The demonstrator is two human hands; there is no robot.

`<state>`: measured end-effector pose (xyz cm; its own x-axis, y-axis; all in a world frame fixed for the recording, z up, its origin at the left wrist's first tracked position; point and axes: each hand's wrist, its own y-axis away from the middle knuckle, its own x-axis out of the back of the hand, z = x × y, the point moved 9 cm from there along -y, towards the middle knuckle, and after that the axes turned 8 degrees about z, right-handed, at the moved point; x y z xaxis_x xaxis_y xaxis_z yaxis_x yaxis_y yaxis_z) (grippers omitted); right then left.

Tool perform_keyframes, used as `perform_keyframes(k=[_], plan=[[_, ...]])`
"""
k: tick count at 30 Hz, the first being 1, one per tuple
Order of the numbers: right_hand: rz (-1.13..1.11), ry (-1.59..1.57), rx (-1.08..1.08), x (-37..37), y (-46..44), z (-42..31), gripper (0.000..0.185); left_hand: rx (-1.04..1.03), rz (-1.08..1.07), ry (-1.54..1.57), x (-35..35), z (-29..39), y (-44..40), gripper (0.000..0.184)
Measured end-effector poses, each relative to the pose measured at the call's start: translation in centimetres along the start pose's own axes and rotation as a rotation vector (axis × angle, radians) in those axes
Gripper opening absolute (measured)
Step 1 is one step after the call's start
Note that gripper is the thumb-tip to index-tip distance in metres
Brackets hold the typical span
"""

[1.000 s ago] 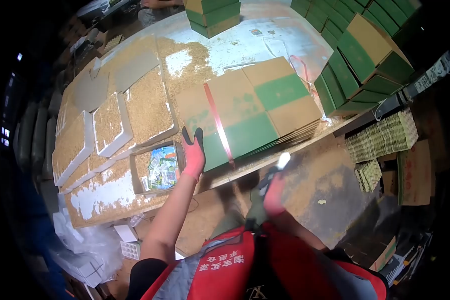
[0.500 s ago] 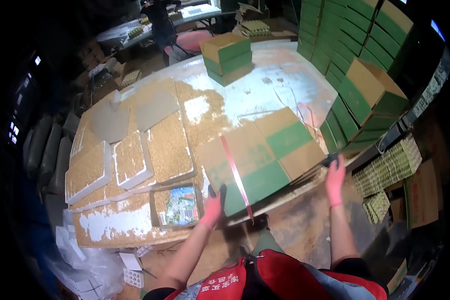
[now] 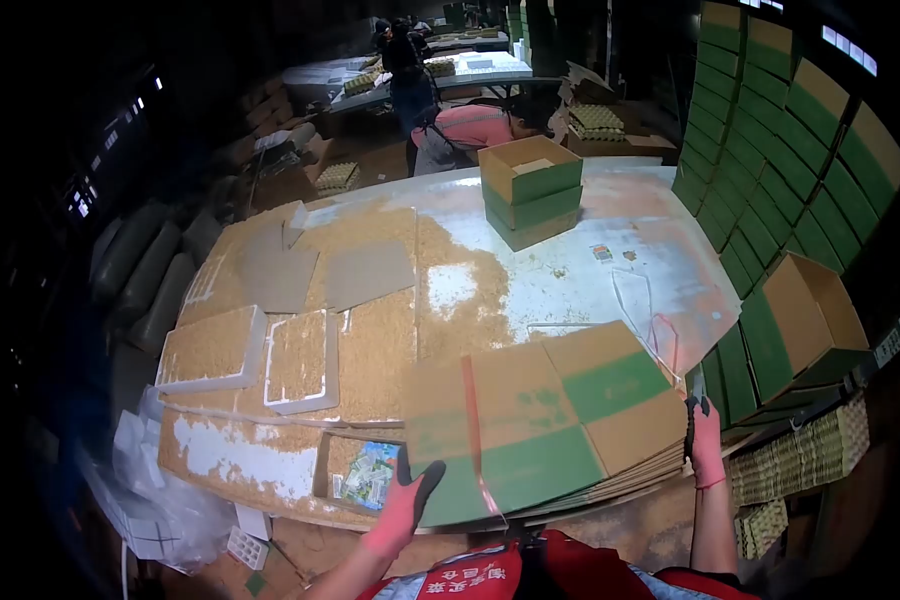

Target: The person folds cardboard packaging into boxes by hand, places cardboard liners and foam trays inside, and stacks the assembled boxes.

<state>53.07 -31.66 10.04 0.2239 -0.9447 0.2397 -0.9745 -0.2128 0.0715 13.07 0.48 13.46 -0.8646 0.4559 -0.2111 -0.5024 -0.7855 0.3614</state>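
A bundle of flattened green-and-brown cardboard boxes (image 3: pixel 570 410) lies at the table's near edge, with a red strap (image 3: pixel 473 425) across it. My left hand (image 3: pixel 402 505), in a pink glove with dark fingers, is at the bundle's near left corner, thumb and fingers apart. By the right end of the bundle, my right hand (image 3: pixel 706 445) is closed around a slim grey blade-like tool (image 3: pixel 697 384) that points upward. Its exact kind is too small to make out. Beside my left hand sits an open box of colourful packets (image 3: pixel 370 475).
Grain-like brown material fills white foam trays (image 3: pixel 215 350) on the left of the table. Two stacked open boxes (image 3: pixel 532 205) stand farther back. More boxes (image 3: pixel 760 150) and egg trays (image 3: pixel 805 455) are on the right. A person in pink (image 3: pixel 475 125) bends beyond the table.
The view has tilted up, and the table sits lower in it. My left hand's fingers have spread at the bundle's corner. The person in pink shows more fully.
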Motion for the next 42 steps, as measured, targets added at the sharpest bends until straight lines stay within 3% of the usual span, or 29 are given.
perform_keyframes(k=[3, 5, 6, 9, 11, 12, 13, 14, 16, 17, 19, 20, 22, 23, 25, 27, 29, 30, 32, 33, 34, 35, 36, 37, 39, 40, 41, 42], plan=[[-0.010, -0.085, 0.054, -3.4, -2.7, -4.9, 0.020, -0.116, 0.091, -0.095, -1.4, 7.7, 0.2, 0.069], [-0.008, -0.186, 0.103, -7.3, -4.7, -8.5, 0.022, -0.276, 0.114, 0.014, -1.2, 11.0, -1.7, 0.071], [0.019, -0.246, 0.254, -9.8, -5.7, -11.1, 0.024, -0.325, 0.132, 0.065, -0.3, 12.0, -3.1, 0.071], [-0.044, -0.289, 0.253, -18.7, -8.4, -18.3, 0.033, -0.450, 0.131, 0.161, 3.5, 16.0, -8.9, 0.065], [-0.111, -0.293, 0.446, -26.3, -11.3, -22.1, 0.039, -0.487, 0.195, 0.192, 10.1, 17.4, -15.0, 0.060], [-0.171, -0.323, 0.308, -29.9, -11.4, -24.0, 0.041, -0.503, 0.185, 0.211, 11.6, 19.3, -17.1, 0.055], [-0.104, -0.253, 0.539, -33.1, -13.2, -25.3, 0.040, -0.595, 0.222, 0.209, 12.7, 21.7, -18.7, 0.046], [-0.046, -0.224, 0.647, -34.8, -12.7, -28.3, 0.037, -0.687, 0.281, 0.199, 14.4, 23.5, -20.7, 0.059], [-0.120, -0.295, 0.630, -36.8, -12.7, -28.9, 0.029, -0.933, 0.444, -0.186, 27.1, 24.2, -31.1, 0.060], [-0.145, -0.285, 0.607, -37.2, -12.9, -28.1, 0.026, -0.858, 0.419, -0.095, 26.9, 24.2, -33.8, 0.060], [-0.240, -0.221, 0.264, -36.5, -12.6, -22.9, 0.025, -0.632, 0.413, 0.026, 24.1, 22.8, -37.1, 0.057], [-0.296, -0.167, 0.236, -35.3, -12.5, -20.6, 0.025, -0.516, 0.400, 0.044, 23.3, 20.8, -40.0, 0.056], [-0.180, -0.151, 0.268, -30.9, -13.6, -13.0, 0.023, -0.248, 0.400, 0.012, 26.3, 15.3, -46.5, 0.053], [-0.129, -0.079, 0.289, -27.8, -13.4, -10.8, 0.023, -0.029, 0.266, 0.139, 28.7, 10.4, -50.6, 0.043], [-0.036, 0.074, -0.020, -21.2, -11.2, -5.2, 0.024, -0.072, 0.240, 0.129, 27.8, 11.1, -50.0, 0.043], [0.000, 0.059, -0.054, -15.0, -9.0, -0.6, 0.024, -0.035, 0.304, -0.163, 35.9, 9.8, -55.8, 0.047], [0.076, 0.135, -0.111, -9.7, -5.4, -0.1, 0.024, -0.186, 0.480, -0.385, 36.3, 12.6, -55.1, 0.057], [0.110, 0.114, -0.108, -7.6, -4.0, 0.2, 0.023, -0.507, 0.606, -0.569, 35.7, 14.9, -54.0, 0.059], [0.138, 0.211, -0.045, -5.1, -1.9, -0.3, 0.023, -1.056, 1.206, -1.106, 33.6, 17.7, -48.8, 0.065], [0.146, 0.333, 0.013, -4.1, -1.1, -1.3, 0.023, -0.887, 1.056, -1.134, 29.6, 16.1, -47.6, 0.063], [0.174, 0.341, 0.012, -3.2, -0.1, -1.6, 0.022, -0.714, 0.913, -1.160, 20.8, 15.9, -42.2, 0.062], [0.198, 0.352, 0.015, -2.5, 0.8, -1.9, 0.023, -0.848, 0.806, -1.425, 14.6, 11.7, -40.1, 0.060], [0.210, 0.366, 0.018, -1.5, 1.8, -3.5, 0.024, -1.152, 0.367, -0.972, 5.0, 10.3, -33.3, 0.049], [0.216, 0.251, 0.005, 0.0, 3.1, -5.1, 0.025, -0.947, -0.050, -0.906, -3.0, 6.5, -26.9, 0.049], [0.220, 0.025, -0.012, 2.0, 7.2, -11.9, 0.028, -0.969, -0.460, -1.113, -12.3, -1.8, -17.6, 0.062], [0.412, 0.122, 0.236, 5.3, 8.2, -13.9, 0.029, -0.997, -0.578, -1.239, -15.4, -5.4, -14.0, 0.068], [0.767, 0.277, 0.496, 12.1, 11.5, -17.7, 0.028, -1.202, -0.666, -1.308, -18.1, -11.6, -9.8, 0.070], [0.913, 0.433, 0.610, 15.6, 13.0, -19.2, 0.027, -1.345, -0.529, -1.353, -18.4, -12.5, -8.8, 0.075]])
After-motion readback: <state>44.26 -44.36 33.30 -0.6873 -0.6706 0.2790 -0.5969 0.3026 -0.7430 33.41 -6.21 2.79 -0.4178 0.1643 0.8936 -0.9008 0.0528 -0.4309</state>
